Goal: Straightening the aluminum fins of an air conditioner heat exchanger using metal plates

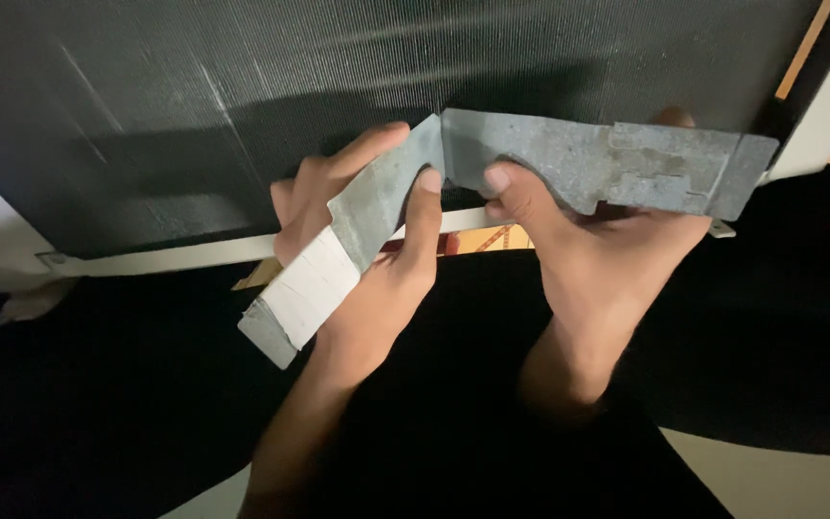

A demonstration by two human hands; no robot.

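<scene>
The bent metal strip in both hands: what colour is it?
Dull mottled grey metal strip, with a white taped patch near its left end; head view.

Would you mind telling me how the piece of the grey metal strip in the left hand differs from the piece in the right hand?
The left piece slants down to the left, while the right piece lies nearly level. The left piece carries a white taped or papered band near its lower end; the right piece is bare, with a stepped, notched lower edge. The left hand pinches its piece by the thumb; the right hand does likewise. Both are dull grey, flat and meet at a bend.
</scene>
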